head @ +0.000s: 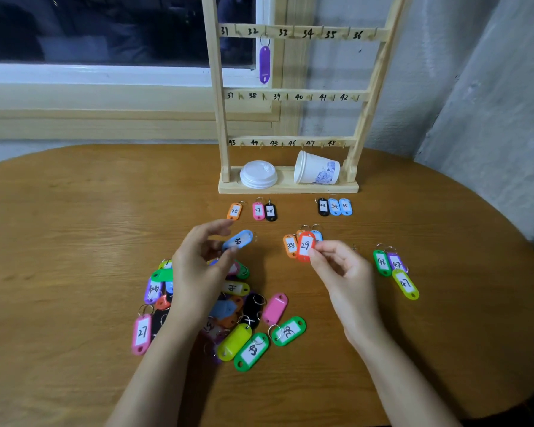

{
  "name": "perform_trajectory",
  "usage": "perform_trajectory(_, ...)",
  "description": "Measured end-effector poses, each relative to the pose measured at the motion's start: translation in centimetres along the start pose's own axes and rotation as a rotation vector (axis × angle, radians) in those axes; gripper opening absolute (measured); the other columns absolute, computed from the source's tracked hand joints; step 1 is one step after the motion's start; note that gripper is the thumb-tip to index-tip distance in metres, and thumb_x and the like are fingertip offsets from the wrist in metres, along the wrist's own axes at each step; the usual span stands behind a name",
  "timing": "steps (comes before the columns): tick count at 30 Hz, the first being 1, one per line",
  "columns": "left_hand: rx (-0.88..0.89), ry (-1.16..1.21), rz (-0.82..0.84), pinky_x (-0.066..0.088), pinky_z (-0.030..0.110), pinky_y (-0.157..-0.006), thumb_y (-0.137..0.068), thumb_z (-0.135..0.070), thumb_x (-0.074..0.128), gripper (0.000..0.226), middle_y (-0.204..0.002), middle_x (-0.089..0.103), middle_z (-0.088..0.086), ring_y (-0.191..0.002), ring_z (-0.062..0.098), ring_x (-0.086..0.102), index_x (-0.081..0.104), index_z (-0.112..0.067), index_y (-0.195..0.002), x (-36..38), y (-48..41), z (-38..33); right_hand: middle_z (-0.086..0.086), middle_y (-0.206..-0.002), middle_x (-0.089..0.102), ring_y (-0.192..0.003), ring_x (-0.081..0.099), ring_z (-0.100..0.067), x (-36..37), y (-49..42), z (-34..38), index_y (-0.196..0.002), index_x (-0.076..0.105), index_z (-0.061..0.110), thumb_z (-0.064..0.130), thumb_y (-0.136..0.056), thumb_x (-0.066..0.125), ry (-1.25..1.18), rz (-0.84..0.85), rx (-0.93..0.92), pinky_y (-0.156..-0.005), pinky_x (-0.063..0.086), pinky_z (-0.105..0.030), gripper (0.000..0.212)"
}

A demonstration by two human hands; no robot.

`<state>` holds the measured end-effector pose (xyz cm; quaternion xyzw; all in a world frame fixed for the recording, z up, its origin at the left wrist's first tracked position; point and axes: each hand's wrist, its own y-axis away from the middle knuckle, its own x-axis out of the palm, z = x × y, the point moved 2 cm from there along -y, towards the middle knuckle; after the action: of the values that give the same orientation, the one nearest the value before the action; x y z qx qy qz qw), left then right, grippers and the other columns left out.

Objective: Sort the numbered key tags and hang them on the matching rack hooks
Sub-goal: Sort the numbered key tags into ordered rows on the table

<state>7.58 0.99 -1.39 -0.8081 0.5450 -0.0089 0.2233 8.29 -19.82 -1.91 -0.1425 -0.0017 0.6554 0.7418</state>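
My left hand [202,260] pinches a light-blue tag marked 30 [238,240] just above the table. My right hand [339,269] pinches a red tag marked 29 [305,246], beside an orange tag 38 [290,246]. A mixed heap of coloured tags [228,315] lies under and around my left wrist. Sorted little groups lie in front of the wooden rack [290,97]: orange 25 [235,211], pink 27 with black 28 [264,211], black 33 with two blue tags [334,206], green 46 with two 47 tags [395,272]. One purple tag [264,64] hangs at hook 32.
The rack's base holds a stack of white lids [258,174] and a tipped paper cup [316,169]. The round wooden table [74,241] meets a window sill behind and a grey wall to the right.
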Motion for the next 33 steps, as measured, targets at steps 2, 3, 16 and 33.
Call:
perform_trajectory(2, -0.038, 0.009, -0.044, 0.052, 0.025, -0.073, -0.081, 0.004, 0.068, 0.034, -0.090, 0.067, -0.007, -0.076, 0.008, 0.064, 0.067, -0.022, -0.103, -0.1, -0.1, 0.2, 0.013, -0.083, 0.068, -0.082, 0.060, 0.001, 0.7, -1.1, 1.1, -0.087, 0.068, 0.026, 0.018, -0.086, 0.067, 0.055, 0.031, -0.039, -0.076, 0.048, -0.017, 0.008)
perform_trajectory(3, -0.063, 0.022, -0.067, 0.051, 0.022, -0.072, -0.082, 0.003, 0.067, 0.031, -0.087, 0.067, -0.009, -0.075, 0.005, 0.063, 0.068, -0.023, -0.100, -0.2, -0.2, 0.3, 0.016, -0.082, 0.066, -0.081, 0.059, 0.005, 1.1, -2.0, 1.6, -0.088, 0.067, 0.027, 0.019, -0.086, 0.067, 0.091, 0.054, -0.055, -0.074, 0.047, -0.013, 0.008)
perform_trajectory(16, -0.193, 0.261, -0.192, 0.048, 0.011, -0.066, -0.083, -0.004, 0.069, 0.018, -0.079, 0.072, -0.013, -0.076, 0.001, 0.064, 0.070, -0.022, -0.085, -1.7, -0.4, -0.1, 0.004, -0.108, 0.067, -0.096, 0.061, -0.015, 4.9, -13.0, 0.4, -0.106, 0.067, 0.023, 0.024, -0.090, 0.061, 0.732, 0.109, 0.102, -0.067, 0.044, -0.027, 0.017)
perform_trajectory(33, -0.221, 0.301, -0.051, 0.052, 0.016, -0.065, -0.082, -0.004, 0.070, 0.011, -0.079, 0.073, 0.003, -0.075, 0.011, 0.070, 0.070, -0.005, -0.092, -1.0, -0.2, -0.5, 0.013, -0.086, 0.069, -0.084, 0.063, 0.000, 5.4, -3.6, 2.4, -0.095, 0.069, 0.026, 0.021, -0.088, 0.063, 0.198, 0.291, -0.119, -0.071, 0.045, -0.011, 0.010)
